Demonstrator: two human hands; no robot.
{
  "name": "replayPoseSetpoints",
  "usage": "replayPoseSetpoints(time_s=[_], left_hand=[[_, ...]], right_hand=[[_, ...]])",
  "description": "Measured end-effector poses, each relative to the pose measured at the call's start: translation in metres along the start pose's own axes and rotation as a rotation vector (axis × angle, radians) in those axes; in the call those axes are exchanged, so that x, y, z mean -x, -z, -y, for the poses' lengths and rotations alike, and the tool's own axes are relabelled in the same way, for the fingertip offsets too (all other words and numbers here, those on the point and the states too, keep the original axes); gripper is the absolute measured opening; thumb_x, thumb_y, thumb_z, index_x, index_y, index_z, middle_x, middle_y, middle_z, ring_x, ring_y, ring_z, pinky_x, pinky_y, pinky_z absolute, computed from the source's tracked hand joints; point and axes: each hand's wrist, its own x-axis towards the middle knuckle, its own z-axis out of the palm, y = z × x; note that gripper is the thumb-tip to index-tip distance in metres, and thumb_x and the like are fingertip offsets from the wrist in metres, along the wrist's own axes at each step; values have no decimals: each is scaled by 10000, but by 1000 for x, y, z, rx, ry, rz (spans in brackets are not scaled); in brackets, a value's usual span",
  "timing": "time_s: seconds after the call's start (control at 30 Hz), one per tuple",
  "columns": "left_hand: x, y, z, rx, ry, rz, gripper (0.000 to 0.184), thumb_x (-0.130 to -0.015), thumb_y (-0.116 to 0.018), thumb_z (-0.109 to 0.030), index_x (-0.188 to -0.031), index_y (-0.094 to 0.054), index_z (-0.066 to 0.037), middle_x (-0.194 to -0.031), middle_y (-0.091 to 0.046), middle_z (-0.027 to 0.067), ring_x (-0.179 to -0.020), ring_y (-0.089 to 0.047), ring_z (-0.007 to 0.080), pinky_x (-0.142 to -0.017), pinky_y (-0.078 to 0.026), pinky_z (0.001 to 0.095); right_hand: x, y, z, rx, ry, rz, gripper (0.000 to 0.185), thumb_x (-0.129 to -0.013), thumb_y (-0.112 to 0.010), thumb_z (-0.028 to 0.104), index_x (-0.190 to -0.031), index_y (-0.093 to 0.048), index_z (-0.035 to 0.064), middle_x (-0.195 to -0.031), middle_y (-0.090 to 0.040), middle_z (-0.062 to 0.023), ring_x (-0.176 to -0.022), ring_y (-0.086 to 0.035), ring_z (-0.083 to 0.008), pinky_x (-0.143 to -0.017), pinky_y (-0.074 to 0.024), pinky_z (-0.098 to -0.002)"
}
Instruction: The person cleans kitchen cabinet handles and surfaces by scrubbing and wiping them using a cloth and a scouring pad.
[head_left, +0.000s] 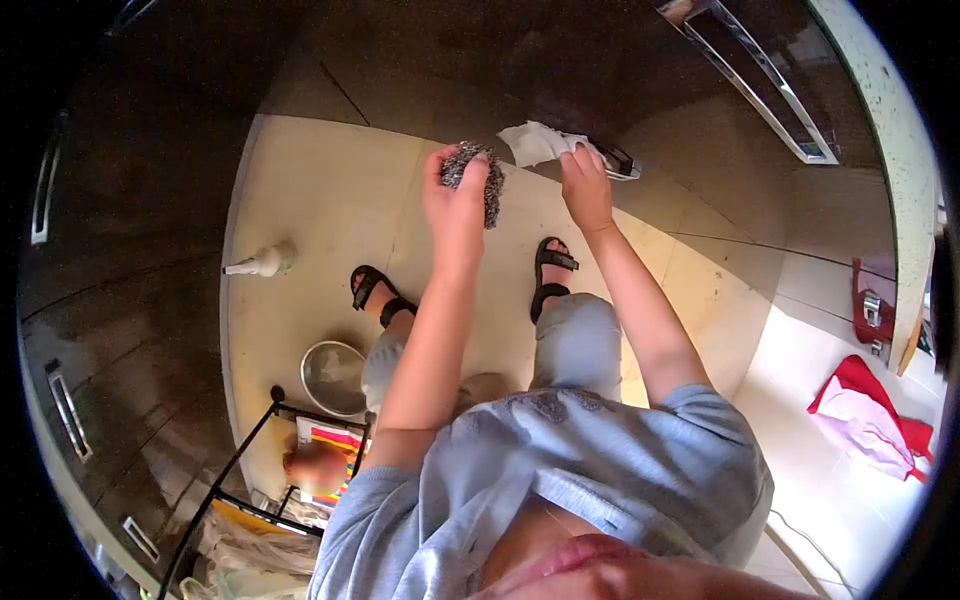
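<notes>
My left hand (455, 212) is closed around a grey steel wool scrubber (491, 198), its thumb lying over the front. The scrubber is held up in the air before the dark cabinet. To its right, my right hand (587, 188) pinches the right end of a crumpled white cloth (540, 143), which may be thin paper. The cloth lies against a metal cabinet handle (622, 163) and partly covers it. My right fingertips are partly hidden by the cloth and the back of the hand.
Dark cabinet doors (400, 60) with metal handles rise in front and on the left. A white bottle (262, 262) lies on the pale floor. Near my feet are a metal bowl (333, 378) and a black rack (235, 480). Red-and-white fabric (865, 420) lies at right.
</notes>
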Motion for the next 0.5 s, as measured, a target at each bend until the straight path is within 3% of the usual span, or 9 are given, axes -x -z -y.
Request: replayPoseSetpoints(time_s=[0.2, 0.3, 0.4, 0.5], left_hand=[[10, 23, -22, 69, 42, -5, 268, -785, -627, -111, -1002, -489, -36, -868, -560, 37, -727, -523, 93, -637, -435, 230], [15, 34, -34, 126, 53, -24, 275, -787, -625, -111, -1011, -484, -35, -877, -560, 45, -731, -530, 101, -640, -443, 237], [15, 51, -47, 201, 35, -56, 282, -791, -615, -110, -1023, -476, -33, -885, -557, 56, -735, -550, 124, -632, -463, 258], [23, 60, -62, 267, 66, -74, 278, -793, -611, -118, -1020, -477, -30, -872, -558, 56, -730, -561, 137, -617, -471, 268]], right_hand=[[-38, -11, 18, -84, 243, 195, 270, -706, -541, 37, -968, -562, 99, -994, -561, -63, -919, -534, -258, -748, -480, -362], [-28, -2, 9, -67, 239, 201, 233, -696, -549, 44, -923, -578, 89, -972, -559, -61, -887, -540, -257, -716, -484, -351], [-4, 11, 1, -4, 74, 48, 186, -688, -549, 43, -866, -588, 84, -952, -553, -59, -871, -536, -261, -696, -482, -344], [12, 19, -4, -24, 192, 79, 170, -687, -549, 42, -847, -589, 81, -933, -553, -58, -858, -533, -263, -689, -477, -357]])
